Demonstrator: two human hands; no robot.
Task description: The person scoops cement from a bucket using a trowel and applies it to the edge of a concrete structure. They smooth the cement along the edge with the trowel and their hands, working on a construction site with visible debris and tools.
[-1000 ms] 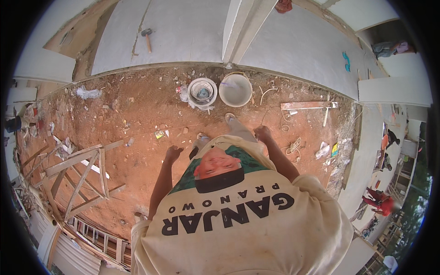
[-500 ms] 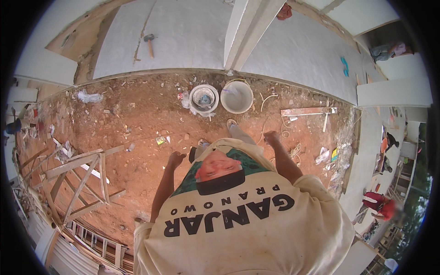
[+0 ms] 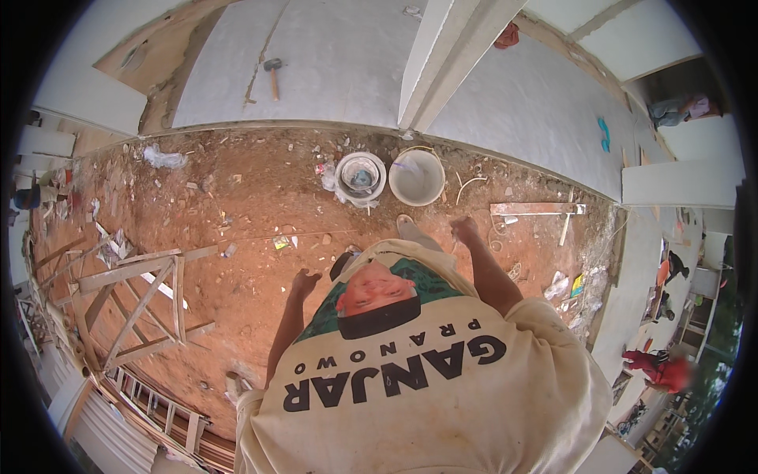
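My left hand (image 3: 304, 283) hangs over the reddish dirt on the left of my body, its fingers loosely apart and nothing seen in them. On the other side my right hand (image 3: 466, 230) is held forward with curled fingers; whatever they hold, if anything, is too small to make out. Ahead of both hands stand two pale buckets. The left bucket (image 3: 381, 186) has a smaller container inside with something greyish in it. Next to it, the right bucket (image 3: 418, 180) has a yellowish handle and a thin purplish thing inside. Neither hand touches them.
A wooden trestle (image 3: 130, 288) stands at left. To the right lie a plank (image 3: 537, 208) and a cord (image 3: 513, 272). A mallet (image 3: 273, 77) rests on the grey slab (image 3: 339, 71) beyond a post (image 3: 454, 59). A person in red (image 3: 667, 373) is far right.
The view has shifted, so the buckets and slab now sit farther right. My right hand has risen slightly forward, and the left hand's fingers look looser.
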